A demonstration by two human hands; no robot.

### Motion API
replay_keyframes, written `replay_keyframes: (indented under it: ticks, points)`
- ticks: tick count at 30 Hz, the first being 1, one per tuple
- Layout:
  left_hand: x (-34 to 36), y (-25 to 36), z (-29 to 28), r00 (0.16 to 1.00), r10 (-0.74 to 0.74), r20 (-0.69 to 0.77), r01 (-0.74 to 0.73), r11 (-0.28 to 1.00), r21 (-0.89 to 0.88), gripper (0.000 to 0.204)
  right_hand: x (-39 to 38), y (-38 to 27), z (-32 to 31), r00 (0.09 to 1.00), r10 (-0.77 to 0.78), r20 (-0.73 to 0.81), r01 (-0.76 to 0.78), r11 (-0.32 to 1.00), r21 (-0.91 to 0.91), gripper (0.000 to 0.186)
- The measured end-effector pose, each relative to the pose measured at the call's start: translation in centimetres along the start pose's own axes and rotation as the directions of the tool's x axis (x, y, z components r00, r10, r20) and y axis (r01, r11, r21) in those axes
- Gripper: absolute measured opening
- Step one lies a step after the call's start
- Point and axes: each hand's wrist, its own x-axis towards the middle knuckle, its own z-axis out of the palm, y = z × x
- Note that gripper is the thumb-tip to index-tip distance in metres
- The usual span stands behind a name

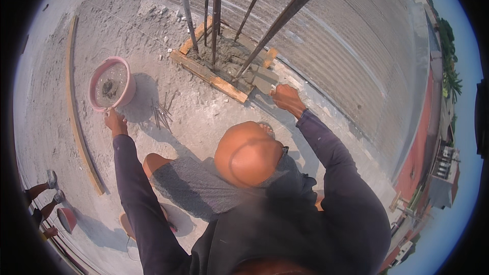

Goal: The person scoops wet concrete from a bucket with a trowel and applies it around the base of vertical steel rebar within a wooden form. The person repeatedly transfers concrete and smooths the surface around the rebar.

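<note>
My left hand (116,121) is closed on the near rim of a pink bucket (130,91), which stands on the dusty slab. Inside the bucket lies a little wet grey mortar (108,87). In my right hand (288,99) I grip a trowel (265,79), its flat blade at the near right corner of a wooden form (204,73). Wet concrete (224,53) fills the form, lumpy on top. Several upright steel bars (216,25) rise out of it.
Short wire pieces (162,115) lie right of the bucket, and a long wooden strip (76,117) lies left of it. Beyond the form, a corrugated roof (326,35) runs along the slab edge. At lower left another person's legs (43,198) show beside a second bucket (66,220).
</note>
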Motion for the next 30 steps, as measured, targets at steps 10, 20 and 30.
replay_keyframes:
  ticks: [10, 20, 30]
  points:
    - [-13.0, -5.5, 3.1, 0.987, -0.06, 0.146, 0.074, 0.993, -0.088, 0.062, -3.2, 0.3, 4.6, 0.97, 0.028, -0.24, -0.03, 1.0, -0.002, 0.033]
    - [-17.3, -6.1, 4.5, 0.952, -0.087, 0.293, 0.084, 0.996, 0.023, 0.054, -4.7, -4.6, 6.4, 0.979, 0.145, -0.141, -0.078, 0.913, 0.401, 0.021]
    - [-19.5, -7.2, 1.7, 0.949, -0.071, 0.308, 0.06, 0.997, 0.044, 0.052, -3.1, -2.9, 6.9, 0.943, -0.098, -0.319, 0.09, 0.995, -0.039, 0.021]
